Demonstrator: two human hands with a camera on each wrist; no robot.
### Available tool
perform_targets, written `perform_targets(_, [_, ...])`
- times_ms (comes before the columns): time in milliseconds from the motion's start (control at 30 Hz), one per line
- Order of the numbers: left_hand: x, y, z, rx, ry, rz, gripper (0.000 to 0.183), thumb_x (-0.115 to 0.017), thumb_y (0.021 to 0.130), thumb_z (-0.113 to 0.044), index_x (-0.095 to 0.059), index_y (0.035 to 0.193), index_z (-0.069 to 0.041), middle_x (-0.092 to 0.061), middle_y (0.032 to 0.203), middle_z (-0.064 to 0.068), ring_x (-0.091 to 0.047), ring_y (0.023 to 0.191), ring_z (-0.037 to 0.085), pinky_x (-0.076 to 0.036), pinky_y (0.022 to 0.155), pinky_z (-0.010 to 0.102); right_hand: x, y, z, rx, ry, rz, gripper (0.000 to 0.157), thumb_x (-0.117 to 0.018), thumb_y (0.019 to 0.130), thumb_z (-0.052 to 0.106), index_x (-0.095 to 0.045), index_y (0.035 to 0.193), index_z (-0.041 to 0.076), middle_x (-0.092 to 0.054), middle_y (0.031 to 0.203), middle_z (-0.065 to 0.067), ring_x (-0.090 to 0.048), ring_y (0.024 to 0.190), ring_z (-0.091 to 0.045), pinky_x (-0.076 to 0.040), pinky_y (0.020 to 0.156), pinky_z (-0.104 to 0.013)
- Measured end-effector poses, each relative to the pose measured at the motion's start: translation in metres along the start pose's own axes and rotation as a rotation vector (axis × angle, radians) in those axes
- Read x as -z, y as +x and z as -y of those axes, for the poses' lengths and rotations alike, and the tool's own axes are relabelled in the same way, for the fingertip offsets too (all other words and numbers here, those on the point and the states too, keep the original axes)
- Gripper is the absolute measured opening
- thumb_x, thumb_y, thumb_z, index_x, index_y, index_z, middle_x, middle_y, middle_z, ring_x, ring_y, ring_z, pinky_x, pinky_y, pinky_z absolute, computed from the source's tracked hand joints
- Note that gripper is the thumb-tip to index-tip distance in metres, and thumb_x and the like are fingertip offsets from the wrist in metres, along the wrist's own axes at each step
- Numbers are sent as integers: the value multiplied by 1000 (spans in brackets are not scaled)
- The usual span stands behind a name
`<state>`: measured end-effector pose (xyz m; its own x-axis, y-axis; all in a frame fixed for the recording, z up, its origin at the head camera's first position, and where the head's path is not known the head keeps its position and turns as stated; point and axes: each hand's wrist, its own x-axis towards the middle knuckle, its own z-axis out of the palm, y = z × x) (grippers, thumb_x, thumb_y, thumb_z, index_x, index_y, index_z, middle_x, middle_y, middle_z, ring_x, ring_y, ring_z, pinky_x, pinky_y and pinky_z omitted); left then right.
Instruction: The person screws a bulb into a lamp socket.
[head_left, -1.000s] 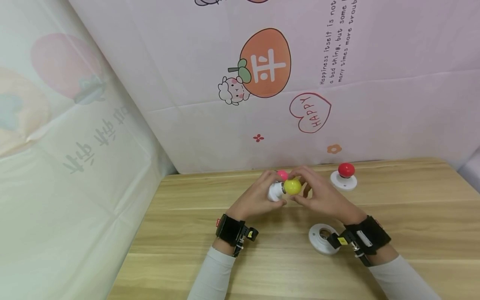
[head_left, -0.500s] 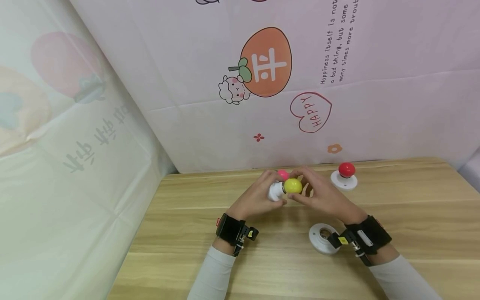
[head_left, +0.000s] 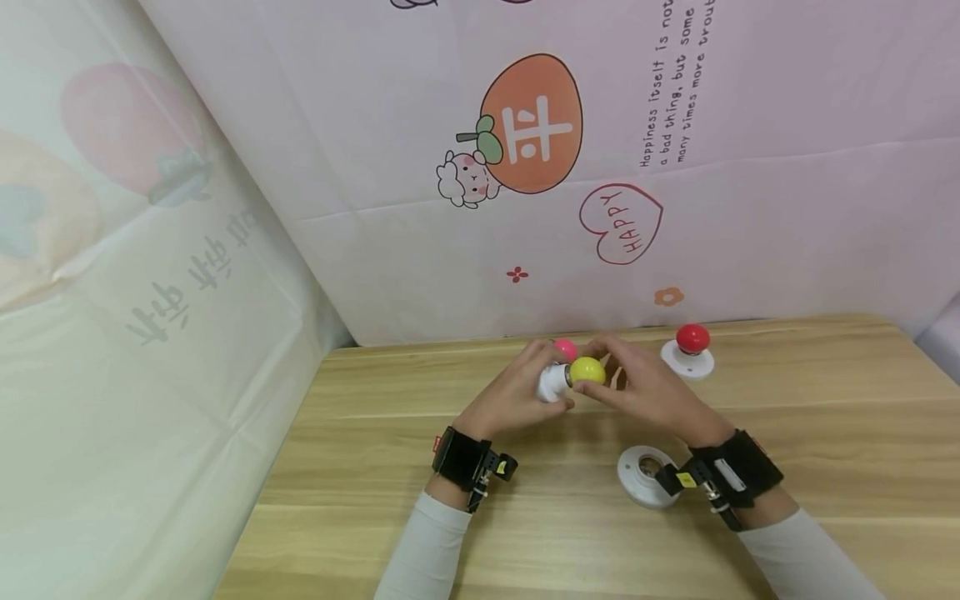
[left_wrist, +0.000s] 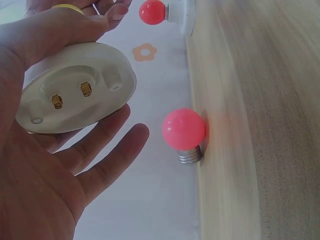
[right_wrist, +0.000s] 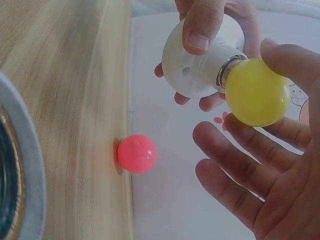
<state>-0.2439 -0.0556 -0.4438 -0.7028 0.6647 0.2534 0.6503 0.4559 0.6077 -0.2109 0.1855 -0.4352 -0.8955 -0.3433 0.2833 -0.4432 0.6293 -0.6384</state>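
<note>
Yellow bulb at the white socket, over the table's far half.
Left hand grips the socket, right hand pinches the bulb between thumb and fingers; I'd line both up squarely, turning gently.

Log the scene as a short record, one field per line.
Left hand: grips a white socket
Right hand: thumb and fingers on the yellow bulb
Yellow bulb fit: at the white socket's mouth, metal showing between
Pink bulb: loose on the wooden table, screw base exposed
Red bulb: upright in a second socket, near the far edge
Third socket: on the wooden table, nearer the person, no bulb in it
</note>
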Motion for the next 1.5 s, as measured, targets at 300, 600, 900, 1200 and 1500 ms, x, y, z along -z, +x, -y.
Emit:
perform_targets(300, [0,0,0,10,1,6,49,-85,90,-19,-59,132,-18,-51,140,1,-56,110,12,-54,92,21,0,0,0,-2,-5,-2,57,-80,94,46,-59,135,13,-69,114,-1,-64,93,-17,-59,73,-30])
perform_targets(600, [0,-1,0,22,-13,9,49,-83,92,-21,-58,134,-19,-50,141,2,-56,111,13,-54,93,22,-1,-1,1,88,72,-40,53,-84,94,30,-58,137,15,-65,126,-4,-64,94,-19,-60,72,-30])
perform_targets(900, [1,-2,0,26,-7,-2,57,-83,95,-28,-55,144,-21,-51,143,2,-57,117,13,-54,98,23,-2,-1,0,150,45,-44,65,-90,87,27,-56,140,13,-61,132,-2,-65,94,-17,-60,69,-29])
perform_targets(1200, [3,-1,0,36,-11,-5,59,-84,93,-22,-55,144,-20,-51,144,2,-58,115,13,-55,97,23,-3,-2,-2,235,7,-71,57,-88,85,7,-62,135,17,-57,146,-3,-59,120,-18,-59,85,-30])
perform_targets(1500, [3,-1,0,20,-23,-8,58,-85,91,-20,-56,141,-18,-51,141,2,-58,111,12,-55,94,22,-3,-2,-2,241,7,-74,54,-87,86,5,-64,133,19,-61,143,-6,-60,117,-16,-59,85,-27])
